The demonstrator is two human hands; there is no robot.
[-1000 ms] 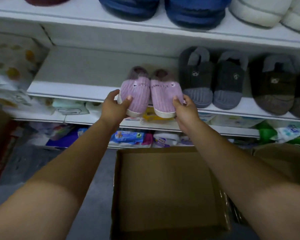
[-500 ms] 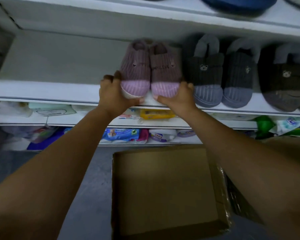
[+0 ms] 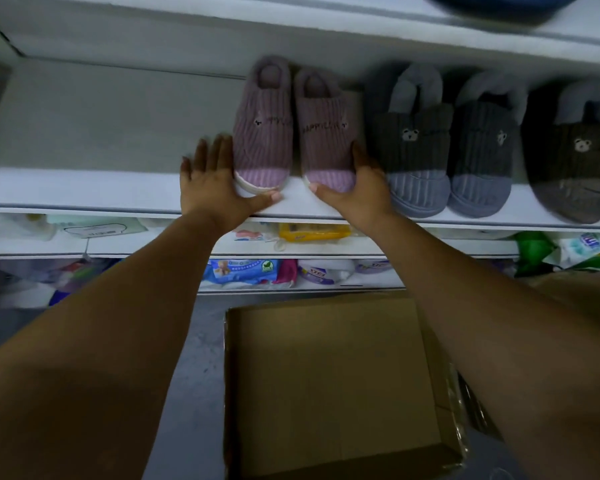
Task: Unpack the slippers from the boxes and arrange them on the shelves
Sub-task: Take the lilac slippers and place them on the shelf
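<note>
White board of the middle shelf [image 3: 101, 133] runs the whole width of my view, its back wall in shadow. On the floor below stands an open cardboard box [image 3: 326, 375], its brown bottom showing; my right forearm covers part of its right wall.

Along the shelf's right half are a dark brown slipper [image 3: 575, 157], cut off by the frame's right edge, and a pair of grey slippers [image 3: 447, 150] with small bear faces, toes at the front edge. Just left of them, near the middle of the shelf, stand the purple slippers [image 3: 291, 133], side by side and almost touching, toes toward me and a little back from the front edge. The stitched words on them are too blurred to read.

My left hand [image 3: 212, 188] lies flat on the shelf against the outer side of the left purple slipper, fingers straight, thumb reaching under its toe. My right hand [image 3: 364, 188] lies along the outer side of the right one, thumb stretched across the toe; its fingers slip between purple and grey and are partly hidden. Neither hand grips.

At the top edge a blue slipper [image 3: 492, 5] on the upper shelf is mostly cut off. Lower shelves hold blurred packets, one of them a yellow packet [image 3: 312, 232].
</note>
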